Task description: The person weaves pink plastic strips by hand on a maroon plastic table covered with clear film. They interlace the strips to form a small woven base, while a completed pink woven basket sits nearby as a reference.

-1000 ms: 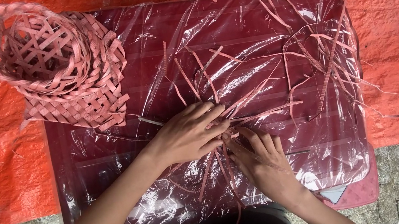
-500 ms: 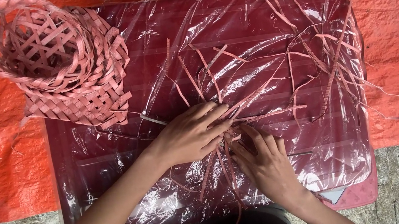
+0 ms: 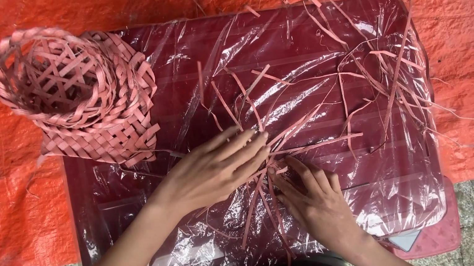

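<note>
Head view: we note the left hand [image 3: 214,171] spread flat, pressing crossed pink strips [image 3: 264,147] onto the plastic-covered bench [image 3: 161,250]. The right hand [image 3: 316,202], fingers extended, touches the strips just below that crossing. A woven basket [image 3: 74,91] stands well beyond the left hand.

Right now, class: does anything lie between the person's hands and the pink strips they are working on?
Nothing visible does. The left hand lies flat on the crossed pink strips, and the right hand touches them directly. The woven basket sits apart.
</note>
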